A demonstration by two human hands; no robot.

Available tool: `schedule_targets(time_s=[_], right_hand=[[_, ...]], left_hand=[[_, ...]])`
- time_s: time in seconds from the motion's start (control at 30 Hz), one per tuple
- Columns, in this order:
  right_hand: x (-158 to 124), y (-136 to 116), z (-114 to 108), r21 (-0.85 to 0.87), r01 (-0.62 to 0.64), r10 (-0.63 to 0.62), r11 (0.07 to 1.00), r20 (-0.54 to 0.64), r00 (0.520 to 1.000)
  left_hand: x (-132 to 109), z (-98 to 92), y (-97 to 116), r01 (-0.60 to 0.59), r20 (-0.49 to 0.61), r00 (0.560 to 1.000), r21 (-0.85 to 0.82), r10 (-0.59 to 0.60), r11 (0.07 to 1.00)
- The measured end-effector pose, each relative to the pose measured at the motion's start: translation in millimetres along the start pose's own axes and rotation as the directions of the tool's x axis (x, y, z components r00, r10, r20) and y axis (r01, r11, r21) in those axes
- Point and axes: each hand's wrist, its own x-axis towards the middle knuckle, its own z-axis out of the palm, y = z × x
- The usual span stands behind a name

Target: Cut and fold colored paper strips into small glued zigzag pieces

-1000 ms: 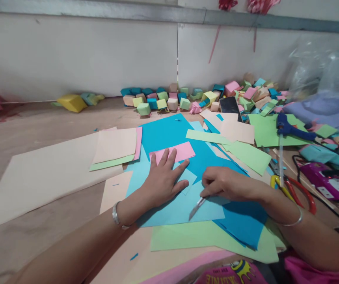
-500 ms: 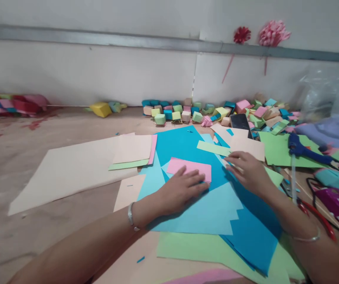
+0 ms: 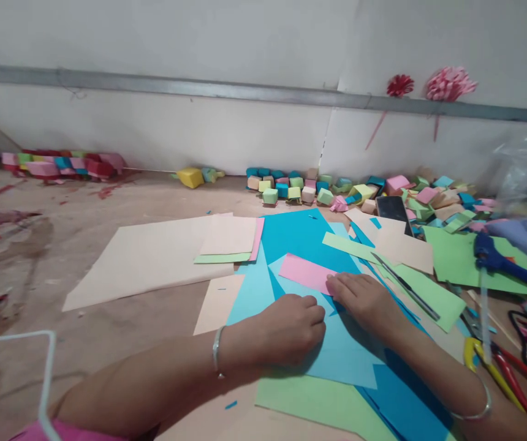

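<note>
Over blue sheets (image 3: 295, 231), pink paper (image 3: 306, 273) is being pinched by the right hand (image 3: 360, 301); any hold by the curled left hand (image 3: 291, 329) is being hidden. Rightward, green paper (image 3: 445, 299) is being crossed by a knife (image 3: 407, 286).

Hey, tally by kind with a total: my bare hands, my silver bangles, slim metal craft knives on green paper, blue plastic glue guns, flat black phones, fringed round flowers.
Bare left hand and right hand: 2
Silver bangles: 2
Slim metal craft knife: 1
Blue plastic glue gun: 1
Flat black phone: 1
Fringed round red flower and pink flower: 2
Total: 9
</note>
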Motion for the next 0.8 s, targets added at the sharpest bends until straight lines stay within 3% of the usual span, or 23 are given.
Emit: schedule_targets(time_s=[0.2,0.3,0.4,0.53,0.6,0.73,0.8], right_hand=[[-1.7,6.3,-14.3,-0.254,-0.058,0.041,0.965,-0.071,0.997],[-1.3,13.3,-21.0,-0.291,-0.155,0.109,0.944,-0.169,0.980],[-0.2,10.8,-30.8,-0.285,-0.172,0.112,0.943,-0.216,0.970],[3.1,-7.4,-38.7,-0.162,-0.034,0.008,0.986,-0.157,0.988],[4.4,-15.5,-37.1,-0.105,0.023,-0.039,0.994,-0.157,0.987],[3.9,-20.0,-28.7,-0.057,0.054,-0.061,0.997,-0.142,0.988],[3.5,-20.5,-27.1,-0.027,0.051,-0.054,0.998,-0.133,0.990]], left_hand=[[-0.4,-4.3,13.4,0.064,-0.018,0.998,-0.092,-0.066,0.994],[-2.2,-6.4,14.0,0.013,-0.032,0.999,-0.177,-0.019,0.984],[-1.6,-2.2,8.3,-0.017,-0.173,0.985,-0.191,-0.017,0.981],[-0.5,5.5,-10.2,0.320,-0.372,0.874,-0.045,-0.313,0.946],[-1.3,8.0,-21.5,0.420,-0.351,0.854,0.028,-0.384,0.907],[-3.7,10.7,-37.2,0.430,-0.189,0.886,-0.007,-0.423,0.903],[-4.9,11.0,-40.1,0.441,-0.166,0.883,-0.031,-0.440,0.897]])
